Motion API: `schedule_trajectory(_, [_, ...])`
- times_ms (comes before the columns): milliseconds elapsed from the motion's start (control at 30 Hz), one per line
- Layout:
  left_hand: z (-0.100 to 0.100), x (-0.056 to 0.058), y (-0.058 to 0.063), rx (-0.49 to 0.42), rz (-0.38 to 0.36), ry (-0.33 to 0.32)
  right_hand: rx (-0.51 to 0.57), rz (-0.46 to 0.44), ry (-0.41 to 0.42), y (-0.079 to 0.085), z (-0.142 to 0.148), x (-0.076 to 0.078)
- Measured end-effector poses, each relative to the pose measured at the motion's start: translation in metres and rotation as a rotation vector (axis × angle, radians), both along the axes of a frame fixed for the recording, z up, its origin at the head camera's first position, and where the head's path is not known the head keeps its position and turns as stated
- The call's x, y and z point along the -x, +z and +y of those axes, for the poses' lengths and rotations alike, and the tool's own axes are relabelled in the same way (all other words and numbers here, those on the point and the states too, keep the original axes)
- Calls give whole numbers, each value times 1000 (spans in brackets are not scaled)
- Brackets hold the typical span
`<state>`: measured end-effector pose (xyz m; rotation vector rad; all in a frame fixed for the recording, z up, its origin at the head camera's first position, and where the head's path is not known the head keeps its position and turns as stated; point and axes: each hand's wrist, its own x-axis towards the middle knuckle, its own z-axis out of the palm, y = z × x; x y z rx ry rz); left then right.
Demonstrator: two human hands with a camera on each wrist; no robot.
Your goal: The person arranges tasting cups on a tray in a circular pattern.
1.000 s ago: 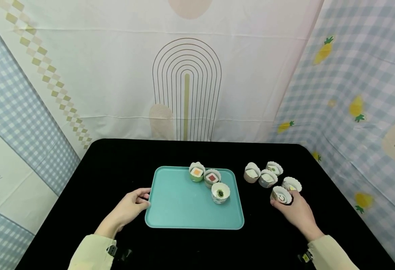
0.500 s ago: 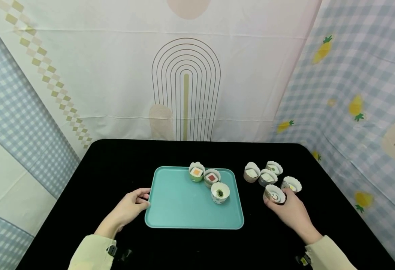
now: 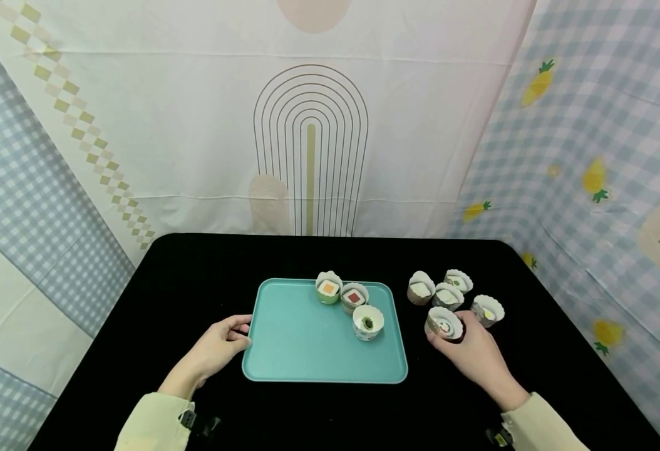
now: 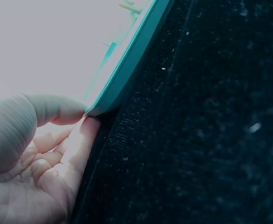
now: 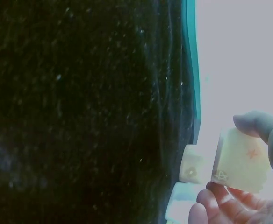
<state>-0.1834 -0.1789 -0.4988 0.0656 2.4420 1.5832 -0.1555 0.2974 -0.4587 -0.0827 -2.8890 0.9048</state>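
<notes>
In the head view my left hand [image 3: 217, 346] pinches the left rim of a turquoise tray [image 3: 293, 354]; the left wrist view has the thumb at the rim and fingers below. To the tray's right, my right hand [image 3: 476, 357] grips a scalloped paper baking cup [image 3: 438, 324] with a whitish piece inside, thumb at one side and fingers at the other. Three similar cups stand on the tray's right half: a green cup [image 3: 329, 299] with an orange-topped piece, a cup with a dark red centre [image 3: 355, 297], and a white cup [image 3: 367, 333] with something green inside.
Several more paper cups stand on the black table [image 3: 285, 413] right of the tray: a brownish cup [image 3: 420, 294], a grey cup [image 3: 447, 302], a cup behind them [image 3: 458, 280] and one farther right [image 3: 488, 310]. Patterned cloth [image 3: 420, 125] hangs behind and at both sides.
My right hand has moved left with the paper cup, away from the cup at far right and towards the tray. The left hand and tray have stayed in place.
</notes>
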Motion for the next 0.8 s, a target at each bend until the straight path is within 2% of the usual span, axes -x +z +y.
schedule_trajectory(600, [1,1,-2,3,1,15,80,-57,79,3,-36,-4])
schedule_trajectory(800, [0,2,-3,6,2,16,94,-32,108,1,-50,-7])
